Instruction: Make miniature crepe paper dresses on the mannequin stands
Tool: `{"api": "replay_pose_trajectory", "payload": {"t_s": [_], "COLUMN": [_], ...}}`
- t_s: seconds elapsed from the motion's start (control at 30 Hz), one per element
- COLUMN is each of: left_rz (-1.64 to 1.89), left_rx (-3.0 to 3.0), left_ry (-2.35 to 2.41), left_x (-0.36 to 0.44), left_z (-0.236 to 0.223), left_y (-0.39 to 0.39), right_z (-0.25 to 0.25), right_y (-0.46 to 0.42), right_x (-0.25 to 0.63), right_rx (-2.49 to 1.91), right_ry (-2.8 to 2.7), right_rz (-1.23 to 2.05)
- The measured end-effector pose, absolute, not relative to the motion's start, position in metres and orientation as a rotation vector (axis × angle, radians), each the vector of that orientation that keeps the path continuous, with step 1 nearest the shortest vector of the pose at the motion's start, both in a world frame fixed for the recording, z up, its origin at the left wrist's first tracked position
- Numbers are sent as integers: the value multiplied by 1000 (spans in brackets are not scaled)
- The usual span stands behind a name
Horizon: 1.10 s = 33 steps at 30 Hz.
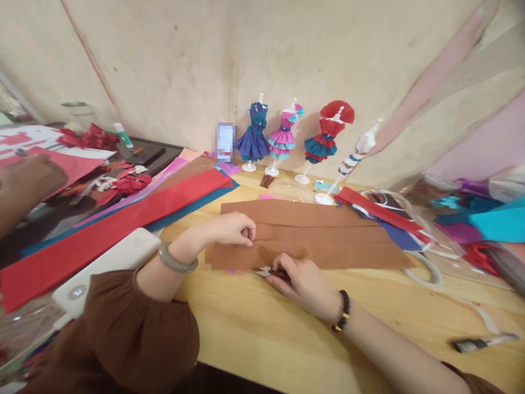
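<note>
A wide sheet of brown paper (pixel 320 234) lies across the wooden table, with long creases or layered edges along it. Over its left part is my left hand (pixel 235 229), fingers curled in and thumb close to the forefinger. Whether paper is pinched between those fingertips is hidden. At the paper's front edge, my right hand (pixel 293 276) is closed around a small pair of scissors (pixel 264 271). The short metal blades point left, just by the paper's edge, and look slightly apart. Fingers cover most of the dark handles.
Several mini dress forms stand behind, including one in blue (pixel 253 139) and one in red (pixel 328 131). Left are a red paper strip (pixel 123 219), a white power bank (pixel 110 265) and another person's hand (pixel 35 175). A marker (pixel 484 343) lies right, near white tape rolls.
</note>
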<state>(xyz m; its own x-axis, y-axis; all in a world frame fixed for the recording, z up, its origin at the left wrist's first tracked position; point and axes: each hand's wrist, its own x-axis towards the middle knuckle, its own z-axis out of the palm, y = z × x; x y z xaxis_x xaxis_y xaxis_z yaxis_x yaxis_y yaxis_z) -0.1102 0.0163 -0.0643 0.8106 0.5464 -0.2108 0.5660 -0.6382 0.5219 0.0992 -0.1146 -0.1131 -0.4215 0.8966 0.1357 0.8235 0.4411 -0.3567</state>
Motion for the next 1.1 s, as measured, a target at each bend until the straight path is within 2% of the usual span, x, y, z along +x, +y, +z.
{"api": "replay_pose_trajectory", "payload": {"t_s": [1.1], "left_rz": [-55], "left_rx": [2333], "left_ry": [805], "left_x": [-105], "left_z": [-74], "left_y": [21], "right_z": [-107], "right_y": [-110], "right_x": [79], "right_rx": [-1504], "right_ry": [-2400], "right_rz": [449]}}
